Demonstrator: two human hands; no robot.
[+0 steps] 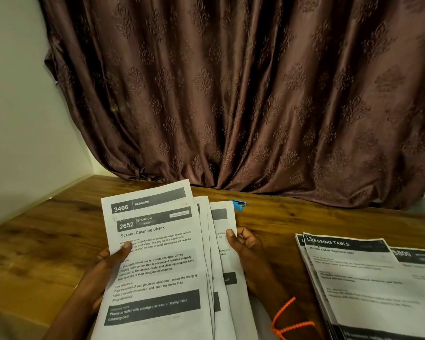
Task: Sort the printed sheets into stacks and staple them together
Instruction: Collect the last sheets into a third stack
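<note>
Sheets (157,261) fanned out at lower centre, left hand (108,261) thumb pinching the top one, right hand (245,249) fingers curled around the rest. Second stack (368,283) lower right on the worktop (47,229), blue stapler (239,205) just behind.

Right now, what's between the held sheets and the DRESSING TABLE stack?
Head view: only bare wooden table between the held sheets and the DRESSING TABLE stack.

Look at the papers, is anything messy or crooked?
A bit. The sheets held by the left hand and right hand are fanned out, edges uneven. The stack on the table lies slightly splayed too. Nothing looks torn.
</note>
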